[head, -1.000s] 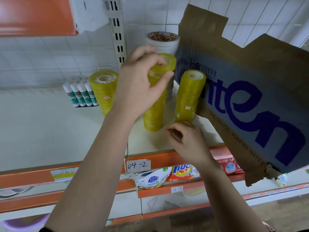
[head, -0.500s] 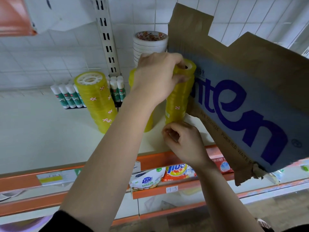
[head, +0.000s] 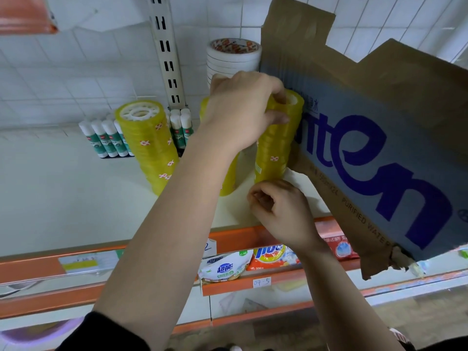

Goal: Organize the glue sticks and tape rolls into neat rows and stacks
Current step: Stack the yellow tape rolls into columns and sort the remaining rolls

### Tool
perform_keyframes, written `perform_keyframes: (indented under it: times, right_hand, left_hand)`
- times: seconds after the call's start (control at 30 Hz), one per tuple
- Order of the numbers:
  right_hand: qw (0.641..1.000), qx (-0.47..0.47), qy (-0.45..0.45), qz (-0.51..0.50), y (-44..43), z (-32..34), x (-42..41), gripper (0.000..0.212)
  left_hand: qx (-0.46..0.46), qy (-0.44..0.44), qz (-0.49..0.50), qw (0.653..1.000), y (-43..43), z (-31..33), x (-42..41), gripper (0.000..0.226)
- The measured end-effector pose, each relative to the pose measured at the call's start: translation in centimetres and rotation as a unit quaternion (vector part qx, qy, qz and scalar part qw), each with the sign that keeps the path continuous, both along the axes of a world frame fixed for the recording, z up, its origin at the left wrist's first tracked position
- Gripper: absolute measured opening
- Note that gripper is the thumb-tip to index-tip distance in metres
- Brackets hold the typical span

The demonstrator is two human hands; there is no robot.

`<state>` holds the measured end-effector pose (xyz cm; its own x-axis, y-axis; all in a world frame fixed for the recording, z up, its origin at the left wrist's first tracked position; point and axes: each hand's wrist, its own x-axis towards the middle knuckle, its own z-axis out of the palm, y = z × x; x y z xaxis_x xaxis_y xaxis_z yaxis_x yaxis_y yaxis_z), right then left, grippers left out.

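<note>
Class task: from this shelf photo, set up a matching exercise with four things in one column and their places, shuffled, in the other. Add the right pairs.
Things
1. glue sticks
2. white tape stack
3. cardboard box
4. detergent bags

Places
A. one level below the rest
B. in a row, partly behind the wide yellow tape stack
C. far right, printed with blue letters
D. at the back, just behind the left hand

Pairs: 1-B, 2-D, 3-C, 4-A
</note>
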<state>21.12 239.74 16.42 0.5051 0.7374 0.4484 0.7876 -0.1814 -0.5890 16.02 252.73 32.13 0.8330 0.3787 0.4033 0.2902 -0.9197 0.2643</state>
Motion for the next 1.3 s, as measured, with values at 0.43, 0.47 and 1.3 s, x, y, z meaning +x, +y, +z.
perform_keyframes:
  times: [0.43, 0.47, 1.3]
  right_hand:
    - [1.000, -0.003, -0.009, -0.013, 0.13, -0.23, -0.04, 0.017]
    - [1.000, -0.003, -0.009, -0.012, 0.11, -0.23, -0.04, 0.016]
    - [1.000, -0.007, -0.016, -0.023, 0.16, -0.01, -0.27, 0.011]
  left_hand:
    - [-0.029, 0.012, -0.032, 0.999, -0.13, 0.30, -0.04, 0.039]
    - [-0.034, 0.012, -0.033, 0.999, -0.10, 0.28, -0.04, 0.039]
    - [0.014, -0.023, -0.040, 0.999, 0.14, -0.45, -0.08, 0.036]
